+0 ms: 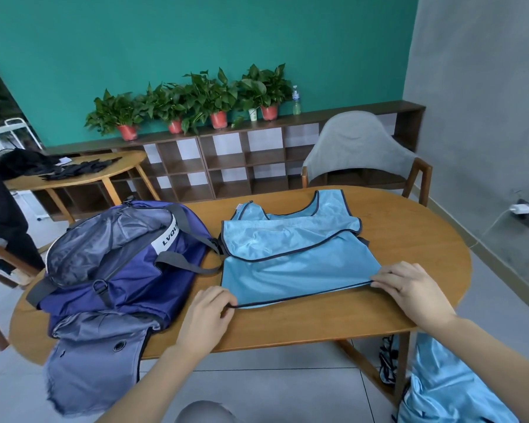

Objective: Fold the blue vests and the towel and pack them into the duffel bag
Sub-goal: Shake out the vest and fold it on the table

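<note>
Blue vests (290, 254), two stacked beside one duffel bag (119, 264); both hands (306, 303) pinch the hem.

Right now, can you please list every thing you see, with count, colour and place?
vest: one, light blue, flat on table centre
duffel bag: one, navy and grey, open, table's left
table: one, wooden, oval
more blue fabric: below table's right edge
chair: one, grey, behind table
potted plants: four, green, red pots, on shelf
bottle: one, on shelf
left hand: pinches vest hem
right hand: pinches vest hem
</note>
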Available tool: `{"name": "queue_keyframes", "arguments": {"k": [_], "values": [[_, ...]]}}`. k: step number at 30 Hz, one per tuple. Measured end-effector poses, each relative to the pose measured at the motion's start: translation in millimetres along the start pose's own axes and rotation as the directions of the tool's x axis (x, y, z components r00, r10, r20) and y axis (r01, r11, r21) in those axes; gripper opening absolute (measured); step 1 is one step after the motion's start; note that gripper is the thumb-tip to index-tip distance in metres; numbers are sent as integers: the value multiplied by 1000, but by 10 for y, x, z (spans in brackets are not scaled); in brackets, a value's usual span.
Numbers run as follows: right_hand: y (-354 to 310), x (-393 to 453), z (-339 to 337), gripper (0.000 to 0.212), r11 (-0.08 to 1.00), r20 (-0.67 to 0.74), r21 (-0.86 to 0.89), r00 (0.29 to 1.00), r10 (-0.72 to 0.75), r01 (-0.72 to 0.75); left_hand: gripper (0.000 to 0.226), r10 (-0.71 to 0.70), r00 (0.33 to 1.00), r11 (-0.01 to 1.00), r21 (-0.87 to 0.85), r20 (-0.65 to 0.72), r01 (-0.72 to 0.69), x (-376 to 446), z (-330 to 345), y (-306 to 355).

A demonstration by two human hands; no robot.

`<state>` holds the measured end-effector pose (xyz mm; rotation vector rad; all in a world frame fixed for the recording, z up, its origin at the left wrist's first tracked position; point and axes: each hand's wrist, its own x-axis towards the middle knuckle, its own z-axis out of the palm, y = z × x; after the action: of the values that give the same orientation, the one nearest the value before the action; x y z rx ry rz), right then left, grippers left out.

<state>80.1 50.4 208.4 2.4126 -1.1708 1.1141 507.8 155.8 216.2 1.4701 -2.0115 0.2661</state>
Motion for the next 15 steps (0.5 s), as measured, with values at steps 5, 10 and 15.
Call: {"name": "queue_keyframes", "arguments": {"k": [5,10,15], "values": [[50,-137,-106,39,962,173,-38,950,-261,271,25,142,972,990,-8,189,-143,-151,-42,-3],[-45,58,-169,41,962,312,12,913,-264,273,19,289,934,957,-78,208,-279,-187,-155,30],[-357,682,85,39,985,287,97,944,-165,143,7,233,968,971,-84,93,-226,102,-69,79]]}}
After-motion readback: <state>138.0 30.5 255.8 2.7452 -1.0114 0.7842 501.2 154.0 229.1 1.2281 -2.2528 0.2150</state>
